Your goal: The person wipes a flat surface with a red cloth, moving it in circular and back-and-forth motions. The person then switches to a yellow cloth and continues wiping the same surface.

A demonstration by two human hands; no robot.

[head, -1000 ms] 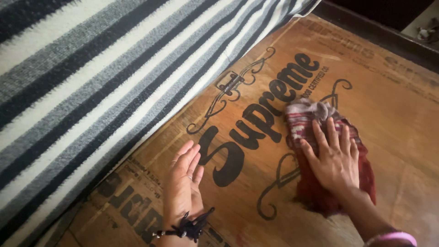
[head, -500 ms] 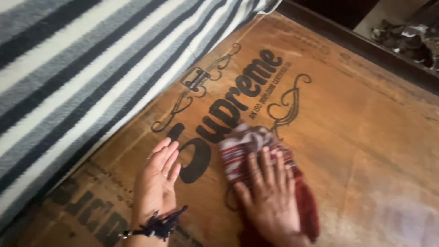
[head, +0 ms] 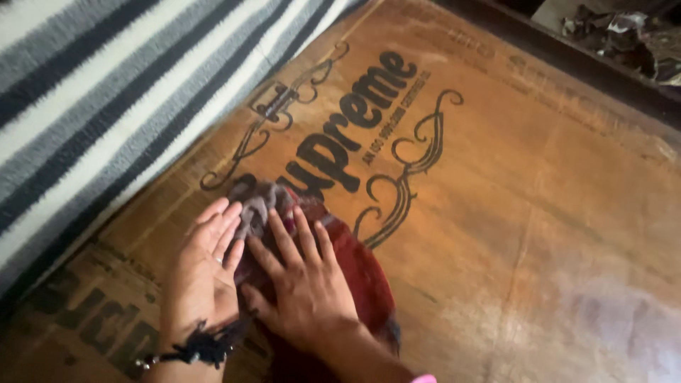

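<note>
Since the earlier frame the right hand point(head: 306, 289) has slid the red cloth point(head: 358, 273) leftward across the brown printed sheet point(head: 539, 213), so the cloth now meets the left hand point(head: 202, 266). The right hand lies flat on the cloth with fingers spread, pressing rather than gripping it. The left hand rests open, palm down on the sheet, its fingertips touching the cloth's bunched grey-striped end point(head: 257, 202). A black beaded band point(head: 202, 346) circles the left wrist. A grey, black and white striped blanket point(head: 106, 92) covers the upper left, beside the sheet's edge.
</note>
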